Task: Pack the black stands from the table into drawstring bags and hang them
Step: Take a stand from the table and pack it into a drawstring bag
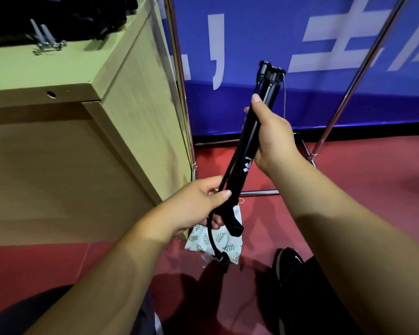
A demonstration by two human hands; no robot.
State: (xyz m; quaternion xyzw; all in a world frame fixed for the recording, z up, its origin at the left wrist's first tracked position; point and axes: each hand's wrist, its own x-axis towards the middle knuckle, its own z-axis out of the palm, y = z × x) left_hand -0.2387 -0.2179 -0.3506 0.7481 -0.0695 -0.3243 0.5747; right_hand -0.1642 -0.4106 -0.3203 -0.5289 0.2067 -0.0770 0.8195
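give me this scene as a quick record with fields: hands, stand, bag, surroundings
stand: black folded metal stand, tilted, top end away from the person
right hand: right hand grips the stand's upper middle
left hand: left hand grips its lower end
bag: white leaf-print cloth drawstring bag hangs below the left hand, behind the stand's foot; stand not inside
table: light wooden table at left, dark items on top
backdrop: blue banner, chrome rack pole, red floor

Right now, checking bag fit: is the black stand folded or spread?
Folded: the black stand is one slim bundle, its legs closed together.
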